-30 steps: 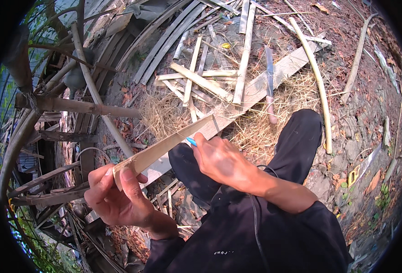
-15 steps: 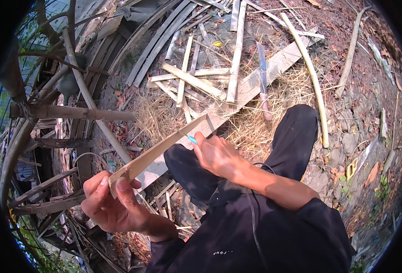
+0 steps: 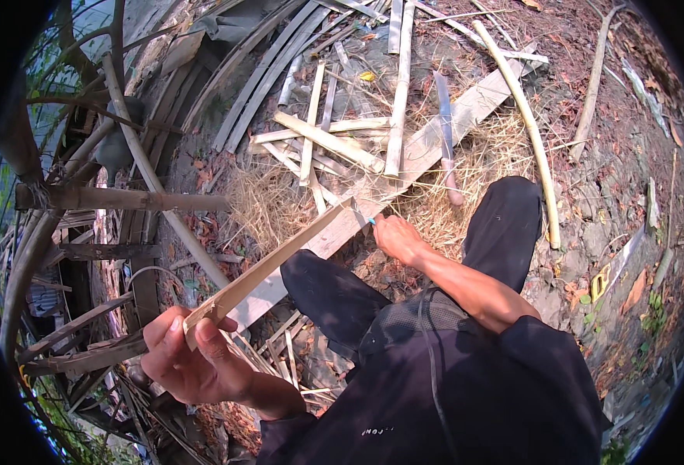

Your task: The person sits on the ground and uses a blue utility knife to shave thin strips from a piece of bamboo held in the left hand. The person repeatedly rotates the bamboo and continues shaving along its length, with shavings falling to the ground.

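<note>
My left hand (image 3: 202, 360) grips the near end of a split bamboo strip (image 3: 268, 262) between thumb and fingers. The strip slants away to the right, its far end over a long wooden plank (image 3: 427, 151). In my right hand (image 3: 397, 239) is a small knife (image 3: 371, 221) with a light-blue handle, mostly hidden by the fingers. Its narrow blade is close to the strip's far end; I cannot tell whether they touch. Farther along, a machete (image 3: 446, 116) with a wooden handle lies across the plank.
Several cut bamboo pieces (image 3: 330, 141) are piled beyond the plank, with straw-like shavings (image 3: 264, 201) around it. A curved pole (image 3: 529, 132) lies to the right, near a yellow-handled saw (image 3: 601, 283). Bamboo poles (image 3: 125, 199) form a frame on the left.
My right hand has moved with the knife to the right and slightly away from me, toward and past the strip's far end. My left hand keeps its hold on the strip.
</note>
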Action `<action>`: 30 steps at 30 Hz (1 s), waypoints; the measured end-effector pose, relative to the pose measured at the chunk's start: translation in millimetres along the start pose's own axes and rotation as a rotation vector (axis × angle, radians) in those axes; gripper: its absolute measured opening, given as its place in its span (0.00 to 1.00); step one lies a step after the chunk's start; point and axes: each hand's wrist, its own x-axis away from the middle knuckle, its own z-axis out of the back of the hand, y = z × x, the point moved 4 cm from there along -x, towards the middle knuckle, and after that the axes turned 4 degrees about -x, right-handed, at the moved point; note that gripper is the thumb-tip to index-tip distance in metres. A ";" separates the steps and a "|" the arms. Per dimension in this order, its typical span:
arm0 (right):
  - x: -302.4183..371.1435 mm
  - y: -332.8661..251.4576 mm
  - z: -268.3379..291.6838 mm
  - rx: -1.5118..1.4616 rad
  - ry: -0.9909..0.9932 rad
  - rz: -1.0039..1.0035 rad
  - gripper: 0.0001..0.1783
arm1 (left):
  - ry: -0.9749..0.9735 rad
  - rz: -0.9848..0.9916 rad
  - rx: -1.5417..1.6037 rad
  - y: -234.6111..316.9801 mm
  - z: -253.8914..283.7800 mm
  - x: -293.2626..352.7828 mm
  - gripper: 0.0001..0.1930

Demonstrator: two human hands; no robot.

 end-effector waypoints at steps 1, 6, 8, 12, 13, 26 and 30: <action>6.8 -15.0 7.0 -0.045 0.007 -0.044 0.14 | 0.026 0.009 -0.023 -2.0 2.2 0.2 0.12; 19.2 -67.4 27.0 -0.207 -0.046 0.059 0.15 | 0.035 -0.019 -0.046 -5.8 2.9 1.9 0.14; -3.1 -15.1 -10.7 -0.141 -0.073 -0.005 0.16 | 0.006 -0.044 -0.028 -3.0 0.1 -1.3 0.13; -20.9 62.6 -44.7 -0.002 0.051 -0.087 0.17 | -0.037 -0.052 -0.026 -7.2 3.4 2.2 0.13; -22.1 45.0 -26.7 -0.068 0.049 -0.064 0.17 | -0.025 -0.075 -0.051 -9.5 5.9 3.2 0.13; -29.9 22.0 -16.3 -0.128 0.017 -0.136 0.15 | -0.088 -0.204 -0.074 -24.1 16.9 5.2 0.14; -40.6 8.6 -29.3 -0.053 -0.054 -0.022 0.17 | -0.071 -0.261 -0.037 -25.5 21.1 2.5 0.14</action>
